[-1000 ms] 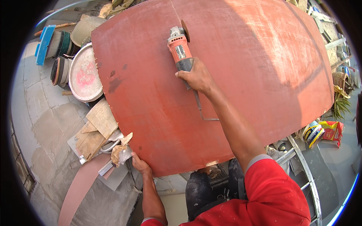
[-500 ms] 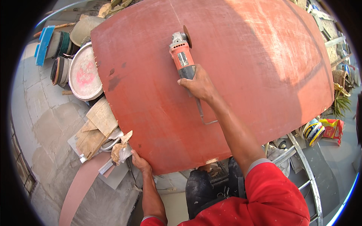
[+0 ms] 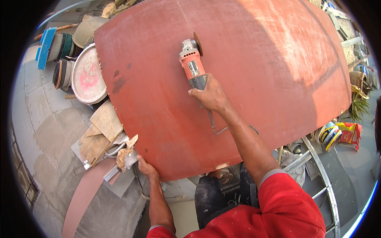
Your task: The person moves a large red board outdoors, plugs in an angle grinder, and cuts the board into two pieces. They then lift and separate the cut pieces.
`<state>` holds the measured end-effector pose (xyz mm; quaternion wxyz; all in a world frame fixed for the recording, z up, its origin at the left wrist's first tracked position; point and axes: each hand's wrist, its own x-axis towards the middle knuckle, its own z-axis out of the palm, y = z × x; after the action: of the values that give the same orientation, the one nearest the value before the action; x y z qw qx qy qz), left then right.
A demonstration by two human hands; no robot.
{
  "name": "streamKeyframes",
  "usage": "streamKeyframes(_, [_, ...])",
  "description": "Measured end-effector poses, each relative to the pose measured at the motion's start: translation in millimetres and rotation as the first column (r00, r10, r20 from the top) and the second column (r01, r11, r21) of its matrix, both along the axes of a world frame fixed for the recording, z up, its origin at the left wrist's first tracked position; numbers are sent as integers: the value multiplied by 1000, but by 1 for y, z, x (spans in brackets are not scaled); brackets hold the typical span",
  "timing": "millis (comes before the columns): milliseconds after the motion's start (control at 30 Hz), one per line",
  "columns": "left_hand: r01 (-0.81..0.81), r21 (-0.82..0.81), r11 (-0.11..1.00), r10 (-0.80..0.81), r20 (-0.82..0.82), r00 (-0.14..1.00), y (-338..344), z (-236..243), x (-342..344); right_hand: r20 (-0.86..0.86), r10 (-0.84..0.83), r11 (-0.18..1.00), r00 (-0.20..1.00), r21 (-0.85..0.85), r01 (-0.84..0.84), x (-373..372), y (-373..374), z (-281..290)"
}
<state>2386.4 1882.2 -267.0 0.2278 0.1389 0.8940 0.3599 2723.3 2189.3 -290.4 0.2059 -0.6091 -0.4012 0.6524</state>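
Grinding is moving slowly back along the large reddish-brown curved sheet-metal panel (image 3: 238, 79). Compared with a second ago, the orange-bodied angle grinder (image 3: 192, 65) is sitting a touch lower and nearer the person, and the right hand (image 3: 210, 95) has drawn back with it, so the disc is now working a spot slightly closer to the body along the faint scored line. The change is small; the tool is creeping rather than sweeping, which suggests a steady pass along that line and not a lift-off.

Right-hand fingers (image 3: 196, 92) are wrapping tightly around the dark rear grip of the grinder, fully closed on it, with the grey power cord (image 3: 214, 125) trailing down over the panel toward the person. The left hand (image 3: 147, 168) is staying where it was, at the panel's lower left edge, its fingers curled over the rim and bracing the sheet; that grip is not shifting between the pictures.

Beside the panel on the left, a round pale metal lid with a pink smear (image 3: 87, 75), stacked dark abrasive discs (image 3: 61, 73) and scraps of plywood (image 3: 101, 133) are lying on the concrete floor (image 3: 51, 131). A metal ladder (image 3: 321, 174) is lying at the lower right.
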Motion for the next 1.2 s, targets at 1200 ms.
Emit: streamKeyframes(1200, [-10,40,999,7,64,998,2,3,0,18,26,995,999,-93,-24,25,-98,21])
